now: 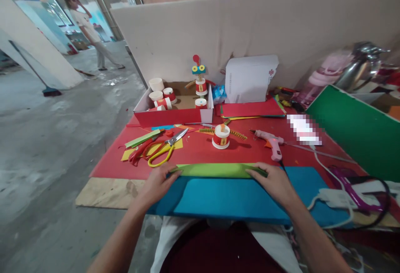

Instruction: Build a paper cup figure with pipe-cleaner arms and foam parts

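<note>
Left hand (158,183) flat, fingers extended and close together, pressing on the left end of the long green paper strip (215,170). Right hand (275,181) is the same on the right end. Neither is closed around it. The strip runs crosswise between both hands, along the far edge of the blue paper sheet (231,200), which overlaps the red paper sheet (200,148) covering the tabletop.

Hard to tell:
- fingertips cover both strip ends, so it is unclear whether the strip is folded or rolled
- near edge of the blue sheet is cut off by the lap
- red-handled tool (140,151) beside the yellow-handled scissors (165,150) looks like a second pair, but its blades are hidden
- pixelated patch past the pink glue gun (271,141)
- right side is clutter: white power strip (334,198), cables, green board (353,135) running out of view

Counts:
- 2 hands, 1 green strip, 1 blue sheet
- 1 glue gun, beyond the right hand, near it
- 1 red-banded paper cup (221,136) with striped pipe-cleaner arms, mid tabletop, well beyond the strip
- 1 open cardboard box (175,116) with a red front, holding about 5 cups plus 1 cup-robot figure (199,79)
- 1 white carton (250,79) against the beige partition (281,27)
</note>
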A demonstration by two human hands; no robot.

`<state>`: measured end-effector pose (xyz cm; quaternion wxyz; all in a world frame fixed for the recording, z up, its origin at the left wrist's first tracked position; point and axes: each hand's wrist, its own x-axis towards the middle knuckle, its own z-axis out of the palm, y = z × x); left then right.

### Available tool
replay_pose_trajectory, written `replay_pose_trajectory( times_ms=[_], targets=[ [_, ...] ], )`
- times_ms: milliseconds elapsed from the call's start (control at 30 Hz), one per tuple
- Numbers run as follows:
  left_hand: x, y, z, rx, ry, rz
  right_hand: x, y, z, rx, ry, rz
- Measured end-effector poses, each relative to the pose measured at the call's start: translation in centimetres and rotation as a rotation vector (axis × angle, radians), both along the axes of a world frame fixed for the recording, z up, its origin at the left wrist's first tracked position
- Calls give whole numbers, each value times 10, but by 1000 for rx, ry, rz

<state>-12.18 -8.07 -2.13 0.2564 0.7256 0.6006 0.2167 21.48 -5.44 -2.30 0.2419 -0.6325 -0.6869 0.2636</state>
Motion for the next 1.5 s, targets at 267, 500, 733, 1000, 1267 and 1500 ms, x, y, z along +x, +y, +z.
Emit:
replay_pose_trajectory(
  times_ms=[267,500,733,1000,1267,1500],
  targets=[
    [5,11,-11,101,162,101,-5,6,-10,42,-202,-115],
    [14,5,-6,138,377,75,-6,2,-13,64,-356,-135],
    [13,-1,-7,196,363,55,-3,-1,-6,58,-324,-115],
    [-17,-17,-12,376,53,-162,19,-18,-2,74,-34,113],
    [-1,-23,0,508,132,-180,6,-22,-7,522,-331,146],
    [45,-48,50,642,-28,-446,-47,-46,22,495,-6,539]
  ],
)
